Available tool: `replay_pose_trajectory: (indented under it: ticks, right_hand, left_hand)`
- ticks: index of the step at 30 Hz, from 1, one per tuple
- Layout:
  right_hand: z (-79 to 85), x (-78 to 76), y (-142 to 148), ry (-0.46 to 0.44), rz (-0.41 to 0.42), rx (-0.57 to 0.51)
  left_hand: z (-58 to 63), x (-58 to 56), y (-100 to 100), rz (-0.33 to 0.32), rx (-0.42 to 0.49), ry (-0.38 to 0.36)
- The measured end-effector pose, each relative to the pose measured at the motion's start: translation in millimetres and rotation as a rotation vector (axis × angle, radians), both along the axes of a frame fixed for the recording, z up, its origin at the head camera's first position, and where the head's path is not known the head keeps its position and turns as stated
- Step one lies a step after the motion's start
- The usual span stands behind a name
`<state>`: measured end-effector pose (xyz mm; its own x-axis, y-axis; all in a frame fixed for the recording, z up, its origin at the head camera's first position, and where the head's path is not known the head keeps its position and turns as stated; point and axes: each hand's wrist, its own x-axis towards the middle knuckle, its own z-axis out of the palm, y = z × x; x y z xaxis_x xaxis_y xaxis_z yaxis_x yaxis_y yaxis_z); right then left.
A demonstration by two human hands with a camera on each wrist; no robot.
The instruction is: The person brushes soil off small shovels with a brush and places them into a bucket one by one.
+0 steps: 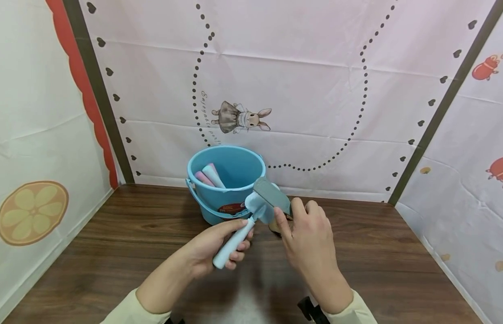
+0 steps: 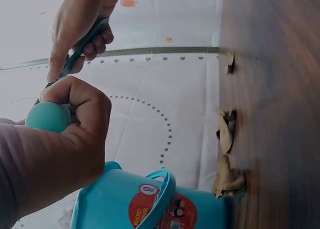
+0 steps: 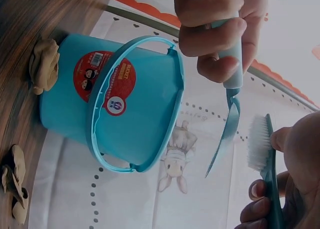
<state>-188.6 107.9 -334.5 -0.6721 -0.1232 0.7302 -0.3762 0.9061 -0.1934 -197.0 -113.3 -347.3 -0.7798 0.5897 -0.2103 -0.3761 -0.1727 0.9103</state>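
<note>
My left hand (image 1: pixel 212 247) grips the pale blue handle of a small garden trowel (image 1: pixel 233 243), its blade raised in front of the bucket. A dark green brush (image 1: pixel 272 194) with white bristles is held in my right hand (image 1: pixel 310 238), thumb along its back. In the right wrist view the bristles face the trowel's blade (image 3: pixel 227 134), with a narrow gap between them. Behind the trowel stands a blue bucket (image 3: pixel 145 94) with a red label, upright on the table. Its handle hangs down at the front.
Inside the bucket lean a pink handle (image 1: pixel 204 179) and a pale blue handle (image 1: pixel 213 174). Several crumpled brown pieces like dry leaves (image 2: pixel 229 179) lie on the dark wooden table (image 1: pixel 146 225) near the bucket. A printed white cloth (image 1: pixel 296 99) hangs behind and along both sides.
</note>
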Motion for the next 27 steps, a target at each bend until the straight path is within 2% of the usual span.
replay_pose_trajectory:
  ticks: [2,5,16,22,27]
  right_hand:
    - [-0.7,0.3,-1,-0.007,0.001,0.003]
    - [-2.2,0.5,-2,-0.018,0.01,0.009]
    - [-16.4,12.1,-24,0.034,0.12,0.096]
    - [-12.7,8.9,-19,0.011,0.057,0.07]
    - [-3.5,-1.1,-2,-0.063,-0.025,0.01]
  left_hand:
    - [-0.3,0.1,-1,-0.021,0.031,-0.049]
    - [-1.1,-0.2,0,-0.028,0.045,-0.073]
    - [-4.1,0.5,-3,-0.059,0.079,-0.033]
    - [-2.1,-1.6,-5,-0.042,0.097,-0.036]
    - [0.6,-2.3,-5,-0.061,0.067,-0.016]
